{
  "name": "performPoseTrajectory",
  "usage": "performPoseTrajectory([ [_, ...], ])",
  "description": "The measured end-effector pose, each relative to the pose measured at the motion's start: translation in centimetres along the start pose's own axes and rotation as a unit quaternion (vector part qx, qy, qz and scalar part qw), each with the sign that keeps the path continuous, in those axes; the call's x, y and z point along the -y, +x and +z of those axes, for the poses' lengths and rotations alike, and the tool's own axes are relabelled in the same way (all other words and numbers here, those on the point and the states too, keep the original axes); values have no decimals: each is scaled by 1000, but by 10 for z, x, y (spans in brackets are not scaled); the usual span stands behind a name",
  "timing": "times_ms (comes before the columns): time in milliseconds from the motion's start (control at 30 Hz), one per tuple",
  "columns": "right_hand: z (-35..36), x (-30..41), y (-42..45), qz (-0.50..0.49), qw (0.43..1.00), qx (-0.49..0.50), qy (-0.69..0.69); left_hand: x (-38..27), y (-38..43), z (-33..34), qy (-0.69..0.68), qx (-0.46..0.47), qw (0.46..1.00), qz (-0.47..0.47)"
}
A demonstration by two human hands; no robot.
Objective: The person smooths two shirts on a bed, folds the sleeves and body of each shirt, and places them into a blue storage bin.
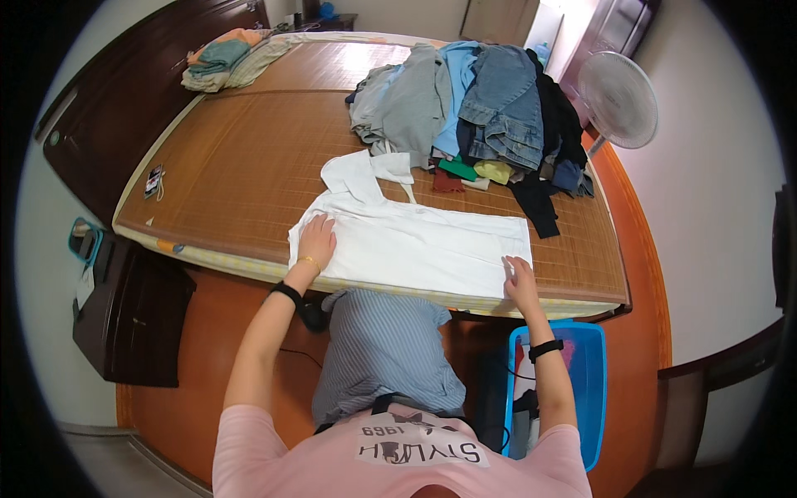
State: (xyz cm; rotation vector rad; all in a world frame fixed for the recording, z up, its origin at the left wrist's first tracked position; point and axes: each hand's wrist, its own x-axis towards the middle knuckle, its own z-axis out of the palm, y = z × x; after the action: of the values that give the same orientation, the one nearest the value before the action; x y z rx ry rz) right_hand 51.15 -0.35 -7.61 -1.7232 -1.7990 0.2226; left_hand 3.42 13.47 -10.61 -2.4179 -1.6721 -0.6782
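Note:
A white garment (417, 249), apparently a top, lies spread across the bed's near edge. One short sleeve (392, 167) sticks out on its far side, towards the upper left. My left hand (317, 239) rests flat on the garment's left end, fingers apart. At the near right corner, my right hand (522, 283) touches the hem with its fingers bent. Whether cloth is pinched between that thumb and the fingers is unclear. Around the sleeve and beyond it is the woven bed mat (249, 155).
Clothes are heaped at the far right, with a denim garment (504, 106) on top. A standing fan (617, 99) is beside the bed. Folded bedding (227, 59) lies far left, a phone (153, 181) nearer. A blue plastic bin (588, 398) sits below my right arm.

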Motion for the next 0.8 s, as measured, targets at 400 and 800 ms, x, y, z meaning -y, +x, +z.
performPoseTrajectory([
  [400, 31, -47, 41, 175, 978, -72, 86, -23, 52, -17, 107, 41, 989, 90],
  [800, -27, -1, 5, 110, 919, -151, 347, -17, 73, -36, 86, 85, 988, 92],
])
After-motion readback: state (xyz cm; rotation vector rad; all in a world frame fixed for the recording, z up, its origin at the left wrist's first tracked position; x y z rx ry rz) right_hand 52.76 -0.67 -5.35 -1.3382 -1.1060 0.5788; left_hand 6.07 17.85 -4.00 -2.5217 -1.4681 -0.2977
